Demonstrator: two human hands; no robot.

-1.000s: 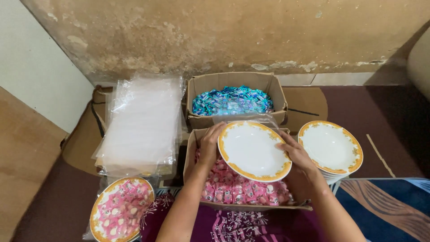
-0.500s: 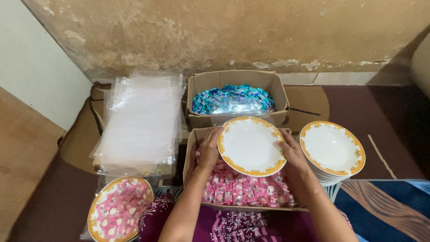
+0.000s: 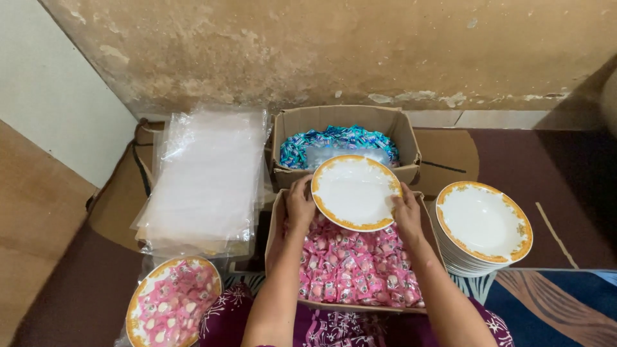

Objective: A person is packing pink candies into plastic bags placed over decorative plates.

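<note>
I see my left hand (image 3: 300, 204) and right hand (image 3: 407, 211) clasping opposite rims of the white, orange-bordered ceramic plate (image 3: 355, 191), tilted mid-frame above the cardboard box of pink wrapped sweets (image 3: 350, 266), seemingly for easy loading.

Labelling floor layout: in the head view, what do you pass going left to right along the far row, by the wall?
Stack of clear plastic bags → cardboard box of blue-wrapped sweets → flat piece of cardboard on the floor. The white plate with the orange rim, held by both hands, overlaps the box's near edge, so it is left out.
</note>
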